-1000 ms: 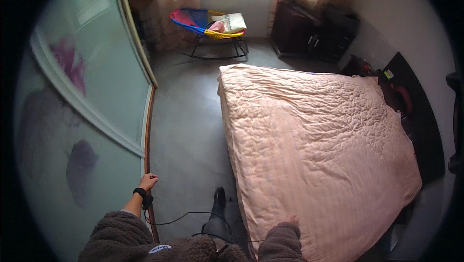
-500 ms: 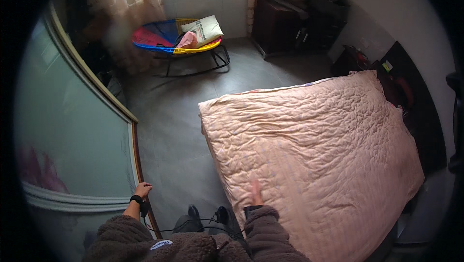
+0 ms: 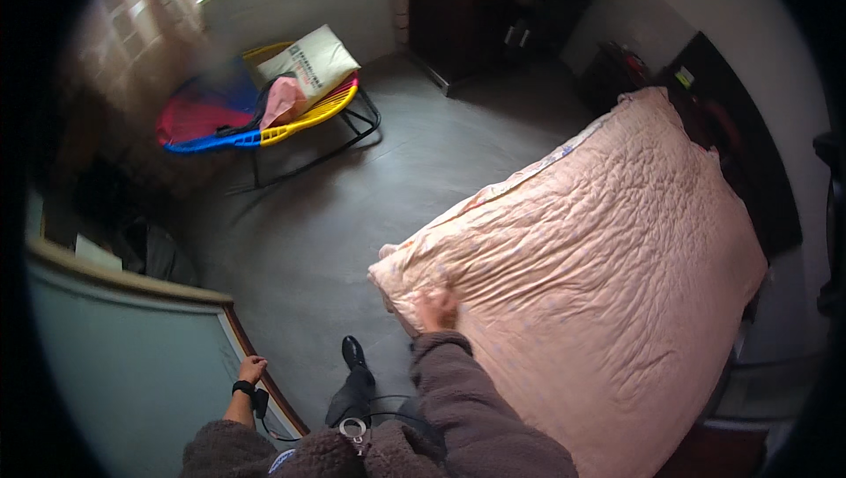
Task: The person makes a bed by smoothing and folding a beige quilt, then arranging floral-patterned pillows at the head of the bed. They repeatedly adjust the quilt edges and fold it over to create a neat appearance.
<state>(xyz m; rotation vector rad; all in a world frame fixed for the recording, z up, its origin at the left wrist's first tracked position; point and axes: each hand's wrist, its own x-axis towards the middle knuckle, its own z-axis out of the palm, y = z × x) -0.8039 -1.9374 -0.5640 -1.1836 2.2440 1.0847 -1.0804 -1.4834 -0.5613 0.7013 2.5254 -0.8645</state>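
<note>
A pale pink quilt (image 3: 582,293) covers the bed on the right, its surface full of wrinkles. At its near left edge, my right hand (image 3: 436,306) is closed on the fabric, fingers curled and slightly blurred. Creases in the quilt spread away from that hand. My left hand (image 3: 253,369) hangs beside the wood-edged glass panel (image 3: 132,363), fingers loosely curled and nothing visible in them. A black band circles the left wrist, with a cable trailing from it.
A rocking lounge chair (image 3: 220,139) in red, blue and yellow holds a white sack (image 3: 313,64) and a pink cloth (image 3: 284,101). At the back stands a dark cabinet (image 3: 458,20). Grey floor (image 3: 352,214) lies between panel and bed.
My view has turned and moved forward, bringing the chair nearer. My right hand has moved forward along the quilt's edge and its fingers have curled. My left hand stays low beside the panel.
</note>
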